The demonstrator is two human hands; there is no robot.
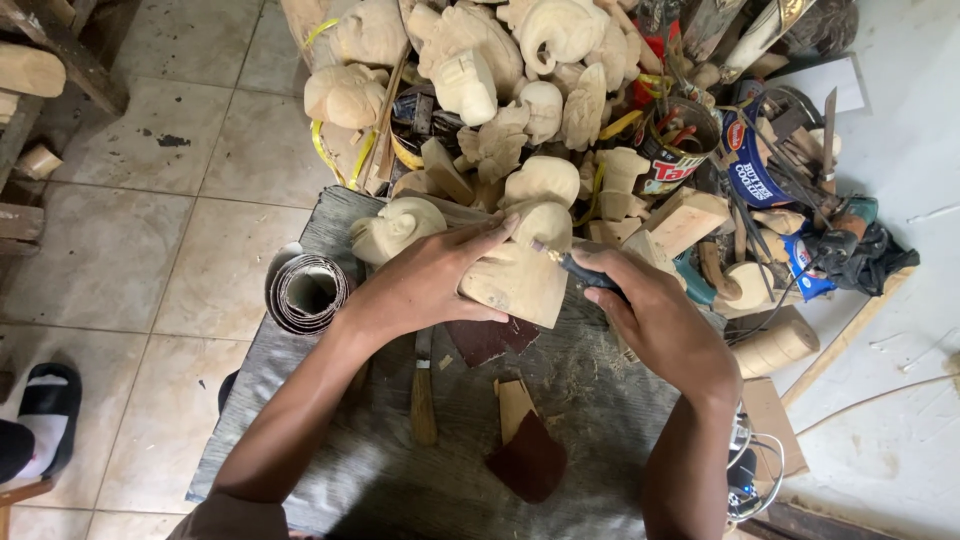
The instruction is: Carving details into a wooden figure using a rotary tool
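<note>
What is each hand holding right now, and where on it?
The left hand grips the pale wooden carving across its upper left side. The right hand holds a dark-handled carving tool by its handle, tip at the carving.

Both bare forearms come up from the bottom edge toward twelve o'clock, converging near the middle. The left hand [425, 285] lies palm down, wrist slightly bent, fingers spread and stretched toward one o'clock, the thumb tucked underneath at four o'clock; its grip is wrapped on a carving [520, 270]. The right hand [655, 315] sits at three o'clock of the left, back upward, fingers curled shut around a tool [580, 268] that points toward ten o'clock. The two hands are near, not touching.
</note>
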